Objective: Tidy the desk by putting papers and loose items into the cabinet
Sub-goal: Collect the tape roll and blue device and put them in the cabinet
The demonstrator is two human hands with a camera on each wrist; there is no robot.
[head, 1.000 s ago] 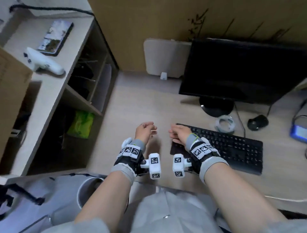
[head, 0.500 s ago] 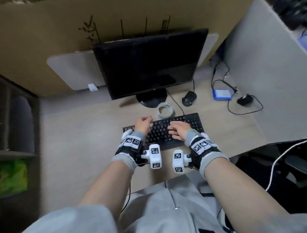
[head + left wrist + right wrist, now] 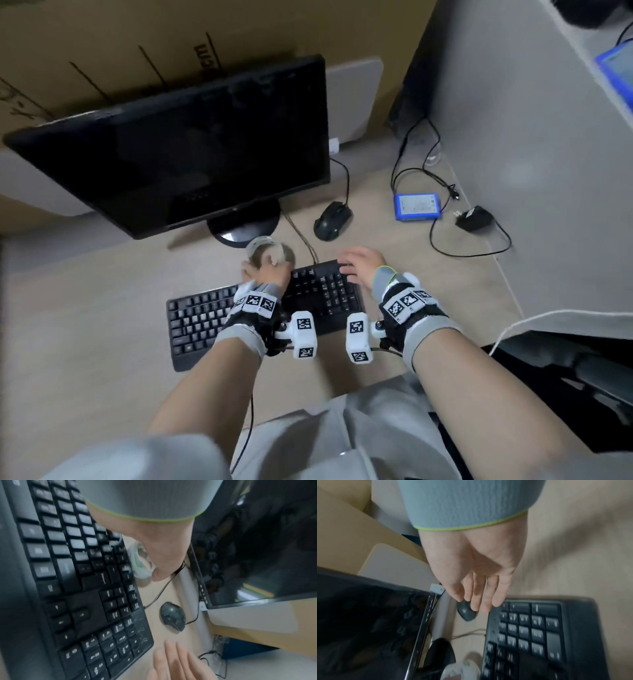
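A roll of clear tape (image 3: 265, 245) lies on the desk between the monitor foot and the black keyboard (image 3: 205, 318). My left hand (image 3: 263, 270) reaches over the keyboard's far edge, and its fingers curl over the tape roll (image 3: 139, 568). The left hand (image 3: 161, 561) hides most of the roll in the left wrist view. My right hand (image 3: 356, 260) hovers over the keyboard's far right corner, fingers straight, holding nothing. In the right wrist view the right hand (image 3: 479, 588) is open with the tape roll (image 3: 462, 669) at the bottom edge. The cabinet is out of view.
A black monitor (image 3: 188, 154) stands behind the keyboard. A black mouse (image 3: 332, 219) sits right of its foot. Further right lie a blue box (image 3: 416, 206), a black adapter (image 3: 474, 219) and loose cables. A grey partition (image 3: 513, 137) walls the desk's right side.
The head view has swung right, away from the cabinet shelves. My left hand moved forward from the keyboard onto the tape roll. My right hand moved right and forward, and its fingers straightened.
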